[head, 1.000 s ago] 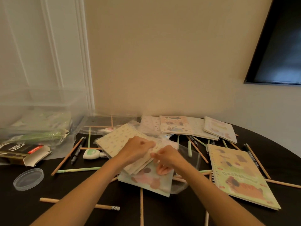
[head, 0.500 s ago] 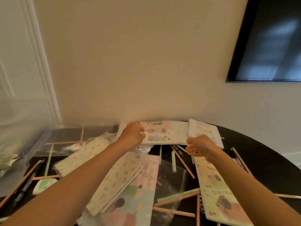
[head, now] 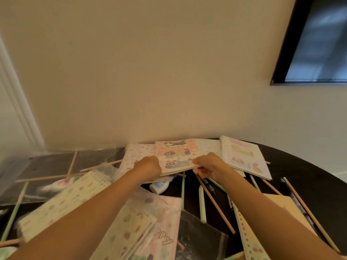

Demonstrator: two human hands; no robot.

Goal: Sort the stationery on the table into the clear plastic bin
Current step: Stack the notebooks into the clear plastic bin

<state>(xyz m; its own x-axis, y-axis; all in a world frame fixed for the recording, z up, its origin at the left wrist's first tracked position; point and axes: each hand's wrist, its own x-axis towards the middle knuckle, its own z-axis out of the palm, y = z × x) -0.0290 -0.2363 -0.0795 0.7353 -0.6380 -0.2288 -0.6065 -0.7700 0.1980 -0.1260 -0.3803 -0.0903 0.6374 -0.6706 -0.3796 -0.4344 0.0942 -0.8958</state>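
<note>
Nearest, the foreground is being covered by a dotted spiral notebook (head: 62, 203) on the left, a pastel sheet (head: 165, 222) in the middle and a spiral-bound pad (head: 247, 239) on the right. The bare strip of dark table (head: 304, 177) between them is being crossed by a green pencil (head: 201, 203) and a wooden pencil (head: 214, 203). A correction tape (head: 159, 186) is lying just beside the left forearm.

Further out, the pink notebook (head: 176, 152) is being gripped at its near edge. The left hand (head: 148, 167) is being held with its fingers curled round the left corner. The right part is being pinched by the right hand (head: 210, 166).

A pale notebook (head: 242, 156) is lying just beside it on the right, a patterned sheet (head: 135, 154) on the left. The far side is being closed off by the wall (head: 169, 91). Open room is being left only toward the table's curved right rim.
</note>
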